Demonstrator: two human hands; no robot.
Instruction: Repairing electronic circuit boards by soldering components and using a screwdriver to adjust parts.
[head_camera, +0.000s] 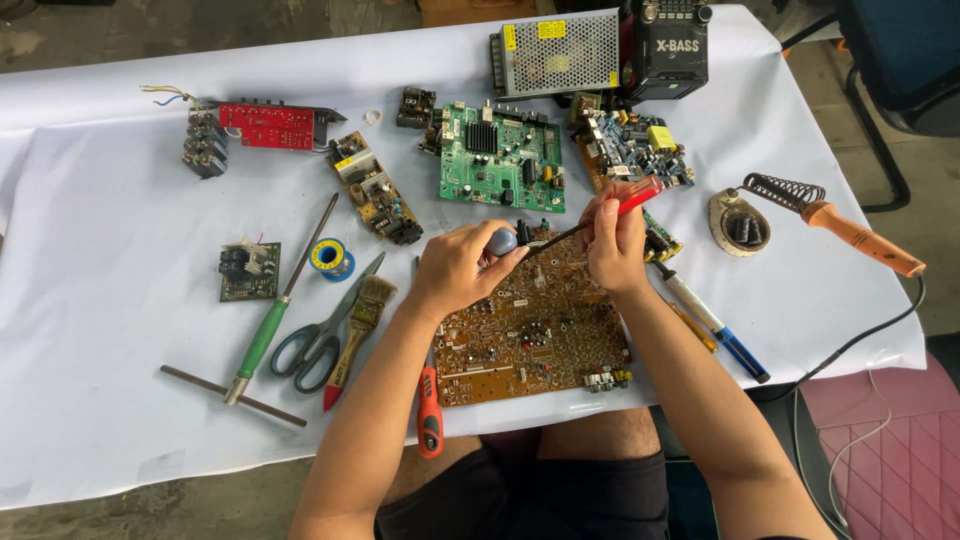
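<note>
Left hand (455, 265) is closed around a blue-grey rounded tool handle (502, 241); right hand (612, 240) grips a red-handled screwdriver (637, 195), both over the large brown circuit board (535, 335) on the white-covered bench (110, 300).

A single head-worn camera looks steeply down from above the seated person, fairly near, taking in the white-covered table (120, 420), both forearms and the brown circuit board (535, 335) at centre.
</note>
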